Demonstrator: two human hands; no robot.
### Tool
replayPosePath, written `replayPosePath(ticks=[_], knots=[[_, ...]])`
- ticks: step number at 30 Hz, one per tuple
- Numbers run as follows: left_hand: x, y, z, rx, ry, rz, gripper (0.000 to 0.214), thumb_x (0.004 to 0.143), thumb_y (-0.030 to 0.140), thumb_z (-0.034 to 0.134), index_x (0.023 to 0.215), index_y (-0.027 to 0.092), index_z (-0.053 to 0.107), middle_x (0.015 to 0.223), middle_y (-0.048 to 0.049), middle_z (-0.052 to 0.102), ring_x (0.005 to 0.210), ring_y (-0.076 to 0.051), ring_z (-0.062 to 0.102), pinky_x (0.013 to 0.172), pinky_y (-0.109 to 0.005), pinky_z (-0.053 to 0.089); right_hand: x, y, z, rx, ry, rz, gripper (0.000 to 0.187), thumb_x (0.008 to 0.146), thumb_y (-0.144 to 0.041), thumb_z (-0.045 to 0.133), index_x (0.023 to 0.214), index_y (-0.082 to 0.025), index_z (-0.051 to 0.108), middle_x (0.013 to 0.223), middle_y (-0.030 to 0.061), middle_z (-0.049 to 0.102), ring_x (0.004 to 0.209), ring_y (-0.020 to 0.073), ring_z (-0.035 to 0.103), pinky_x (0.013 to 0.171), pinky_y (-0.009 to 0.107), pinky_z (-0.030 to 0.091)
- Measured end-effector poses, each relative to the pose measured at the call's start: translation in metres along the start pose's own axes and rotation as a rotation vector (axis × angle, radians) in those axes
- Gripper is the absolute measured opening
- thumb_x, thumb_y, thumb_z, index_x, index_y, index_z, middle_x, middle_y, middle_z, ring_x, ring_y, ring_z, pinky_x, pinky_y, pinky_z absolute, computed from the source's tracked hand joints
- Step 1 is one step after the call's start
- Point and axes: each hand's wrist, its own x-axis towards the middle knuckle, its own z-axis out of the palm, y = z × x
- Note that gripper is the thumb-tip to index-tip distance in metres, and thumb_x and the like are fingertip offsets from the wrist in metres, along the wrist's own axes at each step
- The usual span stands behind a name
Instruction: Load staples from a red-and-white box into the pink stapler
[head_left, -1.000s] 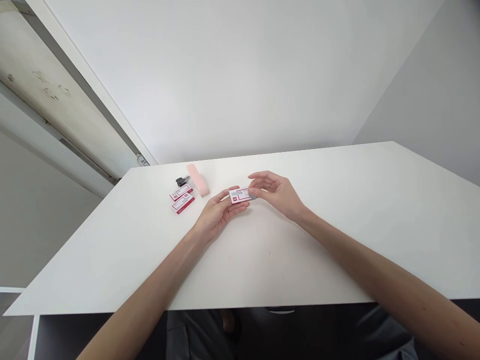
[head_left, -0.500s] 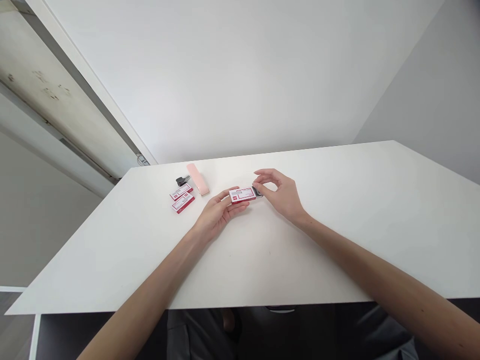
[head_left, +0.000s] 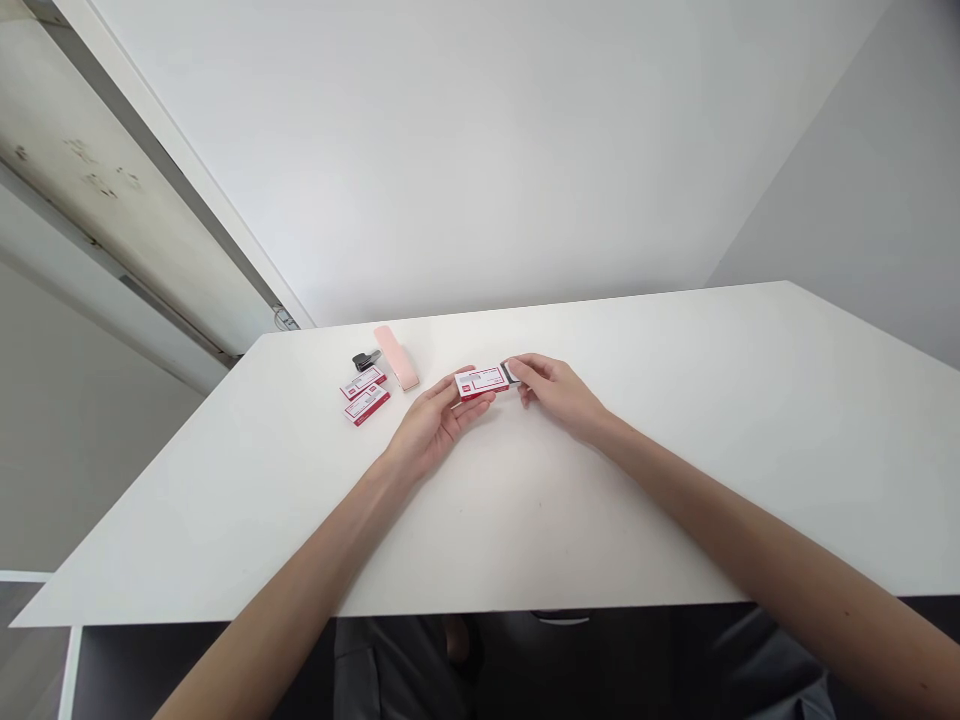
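Note:
My left hand is wrapped around a small white and red staple box, its fingers along the long sides. The box lies almost level just over the table, with its right end open. A dark and whitish part sticks out of that end; whether it is a flap or the contents, I cannot tell. My right hand pinches this end, thumb on top and fingers curled beneath. To the left lie two more staple boxes and a pale pink stapler.
A black clip-like object with a grey tip, perhaps a staple remover, lies beside the stapler. The white table meets a pale wall at the back, and its front edge runs just before my lap.
My right hand's fingers, which were raised in a loose pinch, have curled down around the box's open end. The box has shifted slightly left and away from me.

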Motion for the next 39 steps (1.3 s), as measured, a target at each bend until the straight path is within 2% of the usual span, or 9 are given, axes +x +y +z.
replayPosePath(ticks=[6, 17, 20, 25, 28, 31, 33, 36, 39], knots=[[-0.004, 0.005, 0.005, 0.007, -0.040, 0.001, 0.036, 0.108, 0.034, 0.048, 0.121, 0.008, 0.069, 0.116, -0.0174, 0.078, 0.096, -0.023, 0.079, 0.100, -0.037, 0.060, -0.002, -0.003, 0.000, 0.171, -0.105, 0.051, 0.041, 0.090, -0.059, 0.072, 0.109, -0.022, 0.074, 0.078, 0.0000, 0.060, 0.063, 0.0124, 0.051, 0.063, 0.030, 0.049], [-0.001, 0.001, -0.002, 0.111, -0.185, 0.006, 0.038, 0.109, 0.035, 0.045, 0.126, 0.010, 0.068, 0.125, -0.0175, 0.074, 0.097, -0.022, 0.076, 0.092, -0.034, 0.058, -0.004, -0.005, 0.003, 0.205, -0.152, -0.001, 0.047, 0.085, -0.060, 0.078, 0.113, -0.023, 0.070, 0.078, -0.0015, 0.061, 0.064, 0.0133, 0.054, 0.060, 0.031, 0.050], [0.000, -0.002, -0.003, 0.181, -0.108, 0.077, 0.033, 0.107, 0.035, 0.049, 0.127, 0.012, 0.064, 0.118, -0.0156, 0.075, 0.088, -0.020, 0.074, 0.081, -0.033, 0.057, -0.005, -0.008, 0.004, 0.216, -0.157, -0.011, 0.045, 0.089, -0.061, 0.073, 0.113, -0.023, 0.068, 0.085, 0.0008, 0.065, 0.067, 0.0133, 0.057, 0.061, 0.030, 0.050], [-0.001, -0.007, -0.004, 0.516, 0.007, 0.210, 0.033, 0.104, 0.047, 0.055, 0.122, 0.019, 0.059, 0.076, -0.0002, 0.066, 0.063, -0.013, 0.060, 0.064, -0.027, 0.047, -0.006, -0.007, 0.004, 0.153, -0.236, -0.026, 0.043, 0.091, -0.059, 0.071, 0.115, -0.022, 0.067, 0.087, 0.0016, 0.067, 0.067, 0.0135, 0.060, 0.060, 0.029, 0.050], [-0.002, -0.010, -0.005, 0.697, 0.084, 0.277, 0.036, 0.102, 0.052, 0.056, 0.124, 0.023, 0.054, 0.075, 0.0033, 0.061, 0.060, -0.012, 0.054, 0.063, -0.026, 0.042, -0.009, -0.009, 0.004, 0.057, -0.341, -0.025, 0.043, 0.093, -0.060, 0.066, 0.107, -0.020, 0.070, 0.082, 0.0024, 0.067, 0.065, 0.0133, 0.059, 0.056, 0.026, 0.048], [-0.003, -0.012, -0.007, 0.827, 0.205, 0.438, 0.045, 0.098, 0.049, 0.063, 0.132, 0.025, 0.047, 0.103, -0.0020, 0.066, 0.070, -0.013, 0.058, 0.069, -0.029, 0.045, -0.012, -0.013, 0.003, -0.072, -0.476, -0.032, 0.043, 0.094, -0.060, 0.063, 0.096, -0.018, 0.072, 0.086, 0.0052, 0.072, 0.063, 0.0126, 0.059, 0.052, 0.025, 0.045], [-0.004, -0.012, -0.008, 0.987, 0.229, 0.566, 0.044, 0.097, 0.044, 0.064, 0.132, 0.025, 0.048, 0.119, -0.0063, 0.064, 0.089, -0.017, 0.064, 0.080, -0.032, 0.047, -0.013, -0.015, 0.003, -0.137, -0.513, -0.049, 0.044, 0.096, -0.060, 0.061, 0.088, -0.018, 0.073, 0.086, 0.0058, 0.074, 0.060, 0.0117, 0.057, 0.051, 0.025, 0.044], [-0.005, -0.009, -0.010, 1.240, 0.188, 0.698, 0.027, 0.097, 0.039, 0.062, 0.118, 0.023, 0.059, 0.127, -0.0092, 0.062, 0.122, -0.025, 0.057, 0.102, -0.039, 0.044, -0.011, -0.012, 0.001, -0.116, -0.409, -0.048, 0.043, 0.097, -0.059, 0.059, 0.087, -0.019, 0.072, 0.083, 0.0052, 0.073, 0.061, 0.0126, 0.059, 0.051, 0.025, 0.046], [-0.006, -0.007, -0.012, 1.369, 0.114, 0.736, 0.026, 0.091, 0.037, 0.068, 0.112, 0.023, 0.063, 0.126, -0.0096, 0.062, 0.125, -0.028, 0.056, 0.108, -0.043, 0.042, -0.005, -0.006, 0.000, -0.057, -0.258, -0.029, 0.037, 0.096, -0.055, 0.062, 0.094, -0.020, 0.073, 0.082, 0.0040, 0.071, 0.064, 0.0137, 0.062, 0.053, 0.026, 0.049]])
